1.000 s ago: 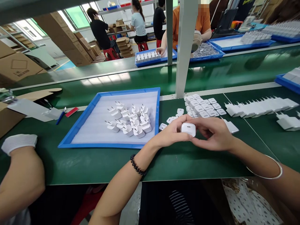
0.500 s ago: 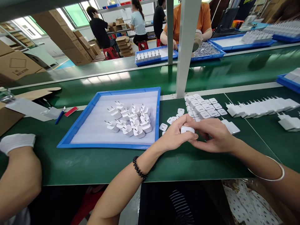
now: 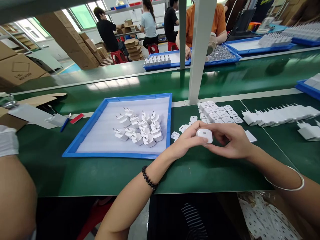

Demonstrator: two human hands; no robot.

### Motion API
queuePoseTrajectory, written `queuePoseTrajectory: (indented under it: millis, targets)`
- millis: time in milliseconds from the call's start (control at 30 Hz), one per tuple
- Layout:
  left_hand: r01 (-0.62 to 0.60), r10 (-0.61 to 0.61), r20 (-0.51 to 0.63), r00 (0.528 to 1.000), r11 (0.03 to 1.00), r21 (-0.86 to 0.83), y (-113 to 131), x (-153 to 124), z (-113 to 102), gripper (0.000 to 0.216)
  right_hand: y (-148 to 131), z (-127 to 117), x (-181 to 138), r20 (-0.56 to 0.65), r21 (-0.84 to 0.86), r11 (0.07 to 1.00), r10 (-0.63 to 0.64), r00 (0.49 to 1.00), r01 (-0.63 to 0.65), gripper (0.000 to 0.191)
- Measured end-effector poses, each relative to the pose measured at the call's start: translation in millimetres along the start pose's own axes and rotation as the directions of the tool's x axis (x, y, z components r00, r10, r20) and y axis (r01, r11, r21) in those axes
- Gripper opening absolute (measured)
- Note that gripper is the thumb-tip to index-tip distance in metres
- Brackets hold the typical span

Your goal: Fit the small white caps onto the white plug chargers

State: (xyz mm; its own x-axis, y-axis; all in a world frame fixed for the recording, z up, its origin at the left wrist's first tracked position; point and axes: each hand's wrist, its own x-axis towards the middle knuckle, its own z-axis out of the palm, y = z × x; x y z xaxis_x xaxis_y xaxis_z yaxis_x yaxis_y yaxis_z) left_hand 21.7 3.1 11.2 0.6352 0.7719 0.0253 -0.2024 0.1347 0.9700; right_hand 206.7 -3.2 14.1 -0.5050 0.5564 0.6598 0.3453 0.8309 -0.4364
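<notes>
A white charger plug (image 3: 204, 135) is gripped between my two hands, its face with the port slot turned toward me. The fingers and thumb of my left hand (image 3: 188, 140) close on its left side. My right hand (image 3: 229, 140) curls round its right side, thumb below and fingers above. Behind my hands lie a block of small white square caps (image 3: 220, 113) and a few loose caps (image 3: 175, 135). To the left, a blue-rimmed tray (image 3: 87, 126) carries a cluster of white charger plugs (image 3: 143, 128) with their pins up.
A row of white charger housings (image 3: 280, 114) lies at right. At left are a blue pen-like tool (image 3: 65, 123), a red strip (image 3: 77, 118) and a neighbour's arm (image 3: 15, 193). A white post (image 3: 197, 53) rises behind the caps. Several people sit beyond the green conveyor (image 3: 150, 81).
The charger has turned in my hands so that its port face shows more fully, and it has moved slightly right. The neighbour's arm at left has shifted outward.
</notes>
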Motion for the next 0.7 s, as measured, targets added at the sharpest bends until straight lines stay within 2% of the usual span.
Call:
queuePoseTrajectory:
  millis: [100, 200, 300, 433, 567, 633, 700]
  targets:
    - [-0.008, 0.01, -0.035, 0.999, 0.998, 0.067, 3.4, -2.0, 3.4, 0.026, -1.9, -1.7, 0.9, 0.001, -0.04, 0.999, -0.023, 1.0, 0.023, 0.032]
    - [-0.063, 0.078, -0.087, 0.993, 0.985, 0.159, 2.1, -2.5, 7.9, 0.017, -2.2, -0.3, -0.2, -0.013, -0.089, 0.994, -0.067, 0.998, 0.066, 0.038]
    - [-0.112, 0.132, -0.094, 0.987, 0.975, 0.193, -2.6, -2.0, 9.6, 0.01, -0.5, 2.0, -1.9, -0.008, -0.119, 0.989, -0.091, 0.996, 0.089, 0.04]
    - [-0.082, 0.094, -0.094, 0.991, 0.989, 0.124, -6.3, -1.0, 6.0, 0.015, 0.2, 1.6, -2.2, 0.002, -0.081, 0.993, -0.083, 0.997, 0.083, 0.04]
    - [-0.036, 0.037, 0.024, 0.999, 0.999, -0.028, -1.4, -0.5, -0.9, 0.024, -1.9, -2.7, -1.2, -0.004, -0.003, 1.0, 0.012, 1.0, -0.012, 0.035]
    - [-0.027, 0.028, 0.062, 0.998, 0.999, -0.029, 2.3, -1.4, -2.8, 0.033, -2.5, -3.8, -1.4, -0.018, 0.029, 0.998, 0.053, 0.998, -0.053, 0.032]
    - [-0.014, 0.014, 0.042, 0.999, 1.0, 0.018, 4.8, -2.9, -3.0, 0.032, -2.4, -3.5, -1.9, -0.03, 0.041, 0.998, 0.059, 0.998, -0.058, 0.032]
